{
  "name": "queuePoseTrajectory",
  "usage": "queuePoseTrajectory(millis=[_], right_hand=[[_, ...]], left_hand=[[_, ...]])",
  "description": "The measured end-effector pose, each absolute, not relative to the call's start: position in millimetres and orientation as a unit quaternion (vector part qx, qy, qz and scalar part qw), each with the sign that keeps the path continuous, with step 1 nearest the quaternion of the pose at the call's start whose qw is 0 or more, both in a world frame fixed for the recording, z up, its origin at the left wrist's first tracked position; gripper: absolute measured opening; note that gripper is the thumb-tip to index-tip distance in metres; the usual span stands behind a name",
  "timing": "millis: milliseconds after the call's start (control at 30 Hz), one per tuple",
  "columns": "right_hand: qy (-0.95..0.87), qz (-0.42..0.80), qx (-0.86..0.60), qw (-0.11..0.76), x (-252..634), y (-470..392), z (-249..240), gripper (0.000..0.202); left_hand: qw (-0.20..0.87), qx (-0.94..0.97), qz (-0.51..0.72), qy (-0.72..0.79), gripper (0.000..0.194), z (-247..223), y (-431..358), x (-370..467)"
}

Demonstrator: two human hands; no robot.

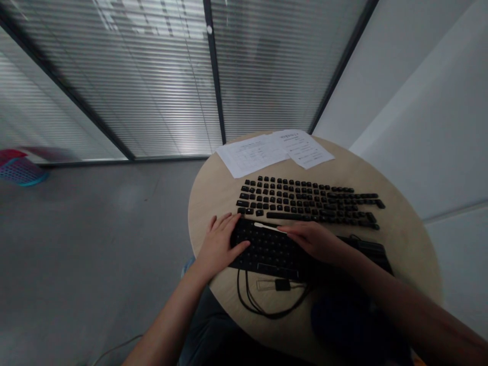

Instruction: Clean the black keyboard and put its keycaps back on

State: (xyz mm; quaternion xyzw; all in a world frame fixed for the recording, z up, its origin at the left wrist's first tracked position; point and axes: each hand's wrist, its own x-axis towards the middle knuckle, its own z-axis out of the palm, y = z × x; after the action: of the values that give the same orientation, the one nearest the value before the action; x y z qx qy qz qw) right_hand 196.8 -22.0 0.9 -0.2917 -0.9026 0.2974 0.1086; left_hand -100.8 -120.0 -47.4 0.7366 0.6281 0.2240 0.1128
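Observation:
A black keyboard (263, 249) with its keycaps off lies near the front edge of the round table. My left hand (219, 244) rests at its left end, fingers stretched out toward the far corner and thumb lying over the bare key sockets. My right hand (310, 239) is closed in a pinch on a thin white cotton swab (263, 225). The swab's white tip points left, over the top row of the keyboard. My right hand and forearm hide part of the keyboard's right side. Just beyond it, loose black keycaps (278, 193) are laid out in rows.
Two printed paper sheets (253, 154) overlap at the far edge of the wooden table (208, 190). A black cable (263, 311) loops in front of the keyboard, beside a small black piece with a wire handle (282, 284). A plastic basket (21, 170) stands on the floor, far left.

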Motion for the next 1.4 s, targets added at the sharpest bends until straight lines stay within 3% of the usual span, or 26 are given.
queuePoseTrajectory(millis=[567,933,1100,1400], right_hand=[[-0.938,0.128,-0.321,-0.008,237,-22,20,0.045],[-0.939,0.03,-0.341,-0.023,298,-34,53,0.051],[-0.937,-0.025,-0.349,-0.006,273,-40,65,0.056],[-0.945,0.073,-0.317,-0.039,215,-28,58,0.042]], left_hand=[[0.101,0.741,0.214,0.629,0.07,-50,-117,-102],[0.097,0.741,0.22,0.627,0.069,-48,-116,-103],[0.1,0.74,0.226,0.625,0.068,-49,-116,-103],[0.1,0.74,0.23,0.624,0.068,-49,-116,-103]])
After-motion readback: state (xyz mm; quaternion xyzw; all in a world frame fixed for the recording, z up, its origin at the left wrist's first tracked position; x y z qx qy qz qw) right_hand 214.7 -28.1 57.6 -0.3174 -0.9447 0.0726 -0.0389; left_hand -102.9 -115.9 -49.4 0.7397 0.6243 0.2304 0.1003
